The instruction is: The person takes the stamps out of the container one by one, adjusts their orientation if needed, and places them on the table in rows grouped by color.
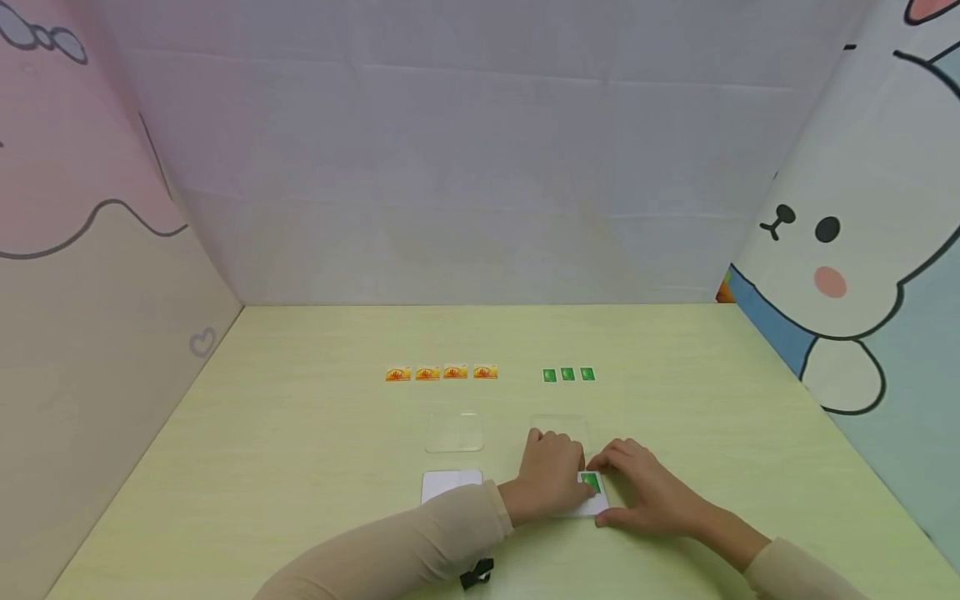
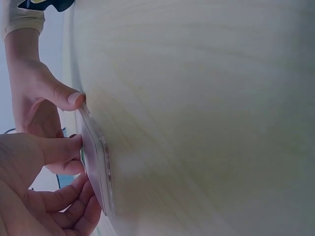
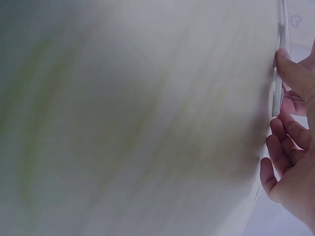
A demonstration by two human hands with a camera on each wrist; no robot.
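Note:
My left hand [image 1: 551,473] lies over a white flat box [image 1: 591,507] with clear plastic edges. Its thumb presses at the lower edge of a green sticker [image 1: 591,482] on the box's top, while its curled fingers [image 2: 74,209] hold the box's side. From the right, my right hand [image 1: 645,492] grips the same box, thumb at the near edge and fingertips at the far corner. In the left wrist view the box [image 2: 96,162] shows edge-on, close over the tabletop. The left hand hides much of the box.
Beyond the hands lie two clear plastic lids [image 1: 453,433]. Another white flat box [image 1: 450,482] sits left of the hands, partly behind my left sleeve. Farther back are a row of several orange stickers [image 1: 427,374] and three green stickers [image 1: 567,374]. A black object [image 1: 477,573] shows near my sleeve.

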